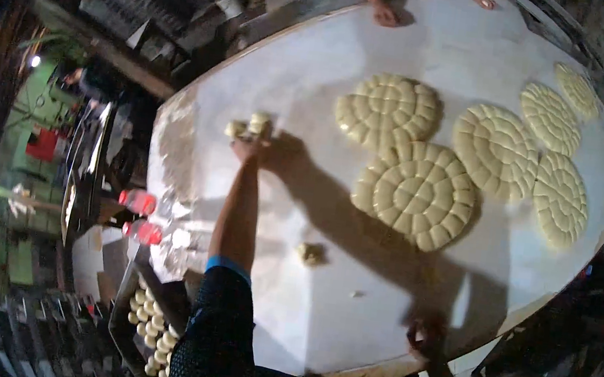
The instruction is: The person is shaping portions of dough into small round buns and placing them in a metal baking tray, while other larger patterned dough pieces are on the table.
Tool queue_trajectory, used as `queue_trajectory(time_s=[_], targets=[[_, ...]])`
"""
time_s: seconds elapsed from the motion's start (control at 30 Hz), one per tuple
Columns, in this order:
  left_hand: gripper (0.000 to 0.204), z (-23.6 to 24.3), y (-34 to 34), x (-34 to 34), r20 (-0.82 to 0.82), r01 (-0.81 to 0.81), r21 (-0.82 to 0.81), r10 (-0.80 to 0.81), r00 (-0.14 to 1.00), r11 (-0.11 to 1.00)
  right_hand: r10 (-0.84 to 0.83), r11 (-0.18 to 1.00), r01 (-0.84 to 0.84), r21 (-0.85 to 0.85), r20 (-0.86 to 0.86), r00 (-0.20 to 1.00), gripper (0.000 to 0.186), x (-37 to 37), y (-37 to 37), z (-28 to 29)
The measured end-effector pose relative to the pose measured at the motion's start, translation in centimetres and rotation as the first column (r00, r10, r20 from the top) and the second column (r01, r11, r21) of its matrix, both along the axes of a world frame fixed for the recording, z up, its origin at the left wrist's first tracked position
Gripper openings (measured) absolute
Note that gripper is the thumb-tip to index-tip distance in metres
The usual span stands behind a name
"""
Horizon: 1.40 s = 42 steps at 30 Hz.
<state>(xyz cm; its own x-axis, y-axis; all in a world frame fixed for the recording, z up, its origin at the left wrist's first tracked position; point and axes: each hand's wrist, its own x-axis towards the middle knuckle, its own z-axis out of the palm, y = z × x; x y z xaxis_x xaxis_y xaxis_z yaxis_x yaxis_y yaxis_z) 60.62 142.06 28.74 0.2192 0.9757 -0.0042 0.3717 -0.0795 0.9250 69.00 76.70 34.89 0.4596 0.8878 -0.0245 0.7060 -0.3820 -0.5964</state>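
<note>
My left arm reaches over the pale work table, and my left hand [249, 149] is closed around pale dough lumps [259, 124] near the table's left side. Its fingers are partly hidden by the dough. Low over the near edge, my right hand [423, 334] hangs in shadow with loosely bent, parted fingers and nothing visible in them. A small dough lump [307, 254] lies between the two hands, with a tiny scrap [356, 294] of dough to its right. The closest scored dough round [416, 193], cut into blocks in rings, lies beyond my right hand.
Another scored round [387, 111] touches it, and several more [496, 152] lie to the right. Two clear bottles with red parts [138, 202] are at the left edge. A crate [122, 313] of dough balls [157, 336] stands below. Another person's hand [386, 15] rests at the far edge.
</note>
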Motion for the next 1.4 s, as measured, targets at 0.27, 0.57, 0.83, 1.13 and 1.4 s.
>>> queue_trajectory(time_s=[0.27,0.57,0.83,1.13,1.4], targets=[[0.028,2.7,7.9,-0.4,-0.261,0.109,-0.226,-0.168,0.951,0.968,-0.09,0.989,0.102,0.111,-0.103,0.991,0.01,-1.2,1.7,1.5],[0.022,18.3,-35.2,-4.5,0.692,0.583,-0.231,-0.289,0.661,0.779,-0.007,0.739,0.271,0.617,-0.395,0.919,0.045,-2.2,1.7,-2.8],[0.025,18.4,-50.1,-17.6,0.537,0.548,0.076,-0.498,0.681,0.833,0.265,0.794,0.375,0.479,-0.827,0.496,0.042,-15.7,6.7,10.4],[0.024,12.1,-54.7,-29.4,0.082,0.097,0.117,-0.106,0.991,0.988,-0.002,0.846,0.513,0.145,-0.961,0.276,0.027,-15.0,1.9,6.1],[0.018,13.8,-50.3,-27.4,0.229,-0.058,0.11,0.031,0.973,0.992,0.073,0.847,-0.088,0.525,0.05,0.996,0.022,-6.6,11.9,1.2]])
